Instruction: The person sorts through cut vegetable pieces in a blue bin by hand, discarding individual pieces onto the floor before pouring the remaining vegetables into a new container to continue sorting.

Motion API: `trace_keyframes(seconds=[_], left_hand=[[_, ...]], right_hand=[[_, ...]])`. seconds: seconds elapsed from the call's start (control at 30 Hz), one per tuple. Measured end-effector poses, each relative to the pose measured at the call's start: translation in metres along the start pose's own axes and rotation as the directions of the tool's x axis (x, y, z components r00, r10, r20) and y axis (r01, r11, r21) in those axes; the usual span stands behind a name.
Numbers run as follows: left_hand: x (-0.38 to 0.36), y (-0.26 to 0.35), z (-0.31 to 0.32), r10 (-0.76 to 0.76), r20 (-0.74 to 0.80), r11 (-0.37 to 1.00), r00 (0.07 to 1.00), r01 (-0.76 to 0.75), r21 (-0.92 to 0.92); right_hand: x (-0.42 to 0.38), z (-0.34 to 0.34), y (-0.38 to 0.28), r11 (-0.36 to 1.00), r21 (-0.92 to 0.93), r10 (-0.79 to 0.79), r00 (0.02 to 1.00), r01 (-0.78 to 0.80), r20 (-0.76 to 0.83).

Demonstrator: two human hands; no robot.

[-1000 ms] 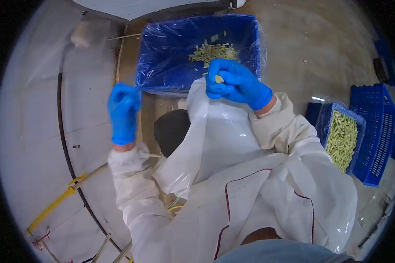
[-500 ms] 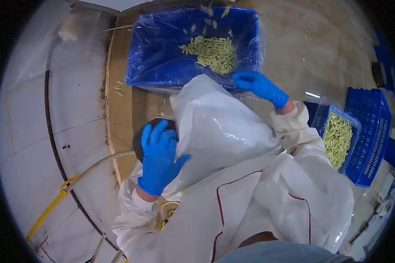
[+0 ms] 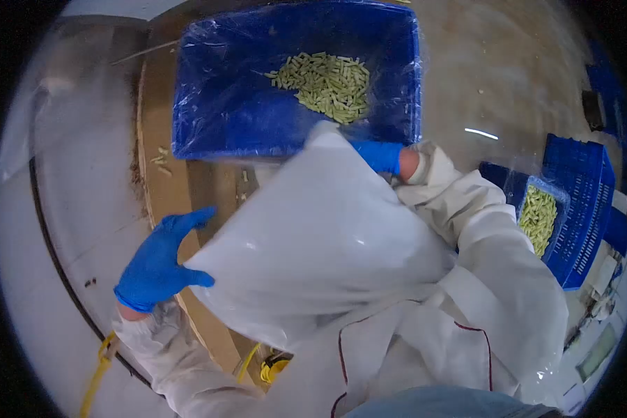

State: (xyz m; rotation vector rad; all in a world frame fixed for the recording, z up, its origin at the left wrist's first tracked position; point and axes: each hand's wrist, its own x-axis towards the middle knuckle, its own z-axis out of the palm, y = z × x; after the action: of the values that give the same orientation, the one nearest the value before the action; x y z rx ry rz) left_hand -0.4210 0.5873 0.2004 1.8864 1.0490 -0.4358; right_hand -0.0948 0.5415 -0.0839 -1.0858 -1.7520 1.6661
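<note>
A glossy white plastic sheet or apron spreads over my front, its top corner raised at the blue crate's near rim. My left hand, in a blue glove, is at its left corner with thumb and fingers spread apart. My right hand, also gloved in blue, lies behind the white plastic's upper right edge; its fingers are hidden. Ahead stands a blue crate lined with clear plastic, holding a heap of pale green cut pieces.
At the right, a smaller lined container of green pieces sits beside a blue perforated crate. A few loose pieces lie on the brown ledge at the left. A yellow strap hangs at lower left.
My left hand has moved left and slightly down. My right hand has shifted left and partly behind the white plastic, which has spread wider. The view has shifted, and the crate appears larger.
</note>
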Motion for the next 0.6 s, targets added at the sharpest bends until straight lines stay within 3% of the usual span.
trace_keyframes(seconds=[0.1,0.2,0.27,0.33,0.37,0.4,0.43,0.5,0.53,0.57,0.6], left_hand=[[0.090,0.005,-0.026,0.433,0.183,0.901,0.883,-0.422,-0.097],[0.173,-0.021,0.017,0.770,0.235,0.636,0.593,-0.682,-0.362],[0.220,-0.036,0.028,0.862,0.224,0.500,0.455,-0.693,-0.519],[0.260,-0.042,0.019,0.878,0.223,0.459,0.423,-0.615,-0.642],[0.261,-0.046,0.031,0.661,0.138,0.581,0.738,-0.387,-0.716],[0.261,-0.053,0.046,0.326,0.095,0.595,0.941,-0.126,-0.794],[0.276,-0.073,0.063,0.266,0.018,0.712,0.964,-0.184,-0.678],[0.299,-0.119,0.094,0.179,-0.154,0.878,0.972,-0.228,-0.421],[0.304,-0.138,0.104,0.154,-0.239,0.929,0.959,-0.223,-0.296],[0.306,-0.148,0.109,0.140,-0.322,0.965,0.936,-0.202,-0.168],[0.306,-0.151,0.109,0.152,-0.323,0.963,0.934,-0.214,-0.165]], right_hand=[[0.024,0.008,0.032,0.998,-0.001,0.055,0.993,-0.055,0.105],[0.045,0.022,0.050,0.987,-0.159,0.070,0.965,-0.030,0.252],[0.067,0.005,0.067,0.884,-0.466,0.114,0.950,0.036,0.290],[0.095,-0.046,0.100,0.551,-0.830,0.228,0.940,0.090,0.254],[0.108,-0.078,0.122,0.372,-0.925,0.306,0.930,0.081,0.204],[0.116,-0.106,0.144,0.297,-0.954,0.384,0.911,0.031,0.149],[0.121,-0.128,0.169,0.283,-0.958,0.452,0.887,-0.039,0.097],[0.119,-0.155,0.205,0.403,-0.856,0.561,0.827,-0.322,-0.047],[0.122,-0.150,0.202,0.445,-0.759,0.472,0.845,-0.476,-0.252],[0.125,-0.139,0.193,0.502,-0.626,0.387,0.802,-0.597,-0.455],[0.133,-0.133,0.191,0.569,-0.470,0.306,0.704,-0.675,-0.641]])
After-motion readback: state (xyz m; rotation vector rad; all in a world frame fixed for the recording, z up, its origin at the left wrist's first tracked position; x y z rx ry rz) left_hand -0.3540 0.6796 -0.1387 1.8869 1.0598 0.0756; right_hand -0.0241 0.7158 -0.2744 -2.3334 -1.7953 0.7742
